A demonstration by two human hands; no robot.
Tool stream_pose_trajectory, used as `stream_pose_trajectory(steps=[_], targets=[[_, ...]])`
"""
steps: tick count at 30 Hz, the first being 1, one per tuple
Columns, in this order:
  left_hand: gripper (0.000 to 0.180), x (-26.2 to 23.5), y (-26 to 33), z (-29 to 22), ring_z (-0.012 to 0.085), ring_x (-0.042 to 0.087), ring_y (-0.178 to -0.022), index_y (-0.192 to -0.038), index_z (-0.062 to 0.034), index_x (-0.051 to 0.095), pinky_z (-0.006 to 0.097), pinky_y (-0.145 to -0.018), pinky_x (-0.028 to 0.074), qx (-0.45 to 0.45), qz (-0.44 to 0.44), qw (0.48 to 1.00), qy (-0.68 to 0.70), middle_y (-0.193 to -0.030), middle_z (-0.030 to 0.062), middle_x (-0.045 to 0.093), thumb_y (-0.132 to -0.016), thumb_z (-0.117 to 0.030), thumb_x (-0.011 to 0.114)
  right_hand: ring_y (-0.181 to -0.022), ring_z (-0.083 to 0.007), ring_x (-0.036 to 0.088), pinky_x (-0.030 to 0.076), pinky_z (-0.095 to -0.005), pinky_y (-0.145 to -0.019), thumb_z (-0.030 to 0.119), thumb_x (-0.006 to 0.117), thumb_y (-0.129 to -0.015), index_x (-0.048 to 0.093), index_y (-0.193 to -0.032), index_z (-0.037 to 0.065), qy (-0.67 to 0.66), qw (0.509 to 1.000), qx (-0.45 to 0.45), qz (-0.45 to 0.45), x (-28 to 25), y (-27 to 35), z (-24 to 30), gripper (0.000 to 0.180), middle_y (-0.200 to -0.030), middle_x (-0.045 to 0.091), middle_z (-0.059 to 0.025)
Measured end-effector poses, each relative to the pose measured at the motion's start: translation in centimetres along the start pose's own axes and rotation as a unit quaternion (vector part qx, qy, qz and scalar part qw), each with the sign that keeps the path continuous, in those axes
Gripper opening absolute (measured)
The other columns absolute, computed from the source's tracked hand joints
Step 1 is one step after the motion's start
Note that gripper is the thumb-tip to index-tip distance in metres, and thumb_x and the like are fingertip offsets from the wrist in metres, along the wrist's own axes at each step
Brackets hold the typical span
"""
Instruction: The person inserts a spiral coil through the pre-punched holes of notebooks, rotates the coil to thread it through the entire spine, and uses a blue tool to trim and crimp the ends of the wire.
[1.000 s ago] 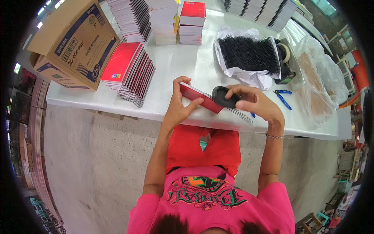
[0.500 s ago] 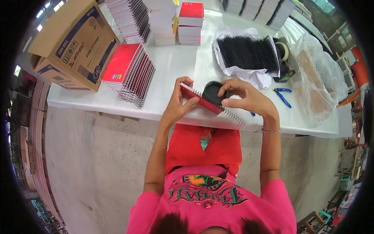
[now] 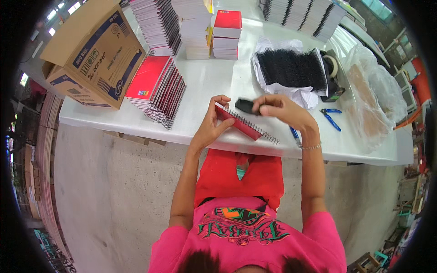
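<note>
My left hand (image 3: 213, 123) is closed on a red notebook (image 3: 245, 128) and holds it tilted at the table's front edge, thumb on the cover. A dark wire coil (image 3: 246, 121) runs along the notebook's far edge, and its loose tail sticks out past the right end. Just beyond the coil, my right hand (image 3: 284, 110) grips a round black disc-like object (image 3: 246, 106), now tipped nearly edge-on and apart from the coil. Under my right wrist lies a partly hidden blue-handled tool (image 3: 295, 133). Farther right are blue-handled pliers (image 3: 331, 119).
A stack of red coil-bound notebooks (image 3: 152, 77) stands left, beside a cardboard box (image 3: 98, 59). Paper stacks (image 3: 226, 38) line the back. Black coils (image 3: 291, 68) lie on white paper, near a tape roll (image 3: 331, 66) and a clear plastic bag (image 3: 375, 86) on the white table (image 3: 205, 82).
My right hand has lifted the black disc off the coil and tipped it from face-on to nearly edge-on. The coil's loose tail looks shorter. My left hand keeps its hold on the notebook.
</note>
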State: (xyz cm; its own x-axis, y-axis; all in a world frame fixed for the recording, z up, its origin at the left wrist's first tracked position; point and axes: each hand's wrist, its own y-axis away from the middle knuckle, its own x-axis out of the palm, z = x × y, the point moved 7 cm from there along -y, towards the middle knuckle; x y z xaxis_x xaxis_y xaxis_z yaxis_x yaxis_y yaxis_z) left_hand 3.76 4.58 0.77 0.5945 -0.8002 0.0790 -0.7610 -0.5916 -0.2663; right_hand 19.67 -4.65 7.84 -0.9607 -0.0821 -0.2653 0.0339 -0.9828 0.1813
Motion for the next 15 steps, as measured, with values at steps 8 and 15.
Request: stream_pose_trajectory(steps=[8,15], targets=[[0.062,0.5,0.0,0.0,0.0144,0.049,-0.106,-0.135,-0.0082,0.037,0.028,-0.096,0.041,-0.006,0.0,1.0,-0.001,-0.116,0.0056,0.043,-0.084,-0.008,0.072,-0.088,-0.0099,0.059,0.047,-0.0244,-0.083,0.021,0.078,-0.083,0.068,-0.102,0.002,-0.039,0.999,0.015,0.0,0.7,-0.6,-0.7,0.028,-0.093,0.065,-0.002],[0.06,0.9,0.4,-0.3,0.0141,0.049,-0.106,-0.137,-0.0093,0.038,0.029,-0.096,0.041,-0.012,0.013,1.0,0.024,-0.115,0.0054,0.044,-0.086,-0.009,0.07,-0.084,-0.0098,0.059,0.046,-0.0241,-0.077,0.022,0.078,-0.082,0.068,-0.097,0.002,-0.012,0.999,-0.052,-0.008,1.3,-0.4,0.6,0.027,-0.088,0.065,-0.0016]])
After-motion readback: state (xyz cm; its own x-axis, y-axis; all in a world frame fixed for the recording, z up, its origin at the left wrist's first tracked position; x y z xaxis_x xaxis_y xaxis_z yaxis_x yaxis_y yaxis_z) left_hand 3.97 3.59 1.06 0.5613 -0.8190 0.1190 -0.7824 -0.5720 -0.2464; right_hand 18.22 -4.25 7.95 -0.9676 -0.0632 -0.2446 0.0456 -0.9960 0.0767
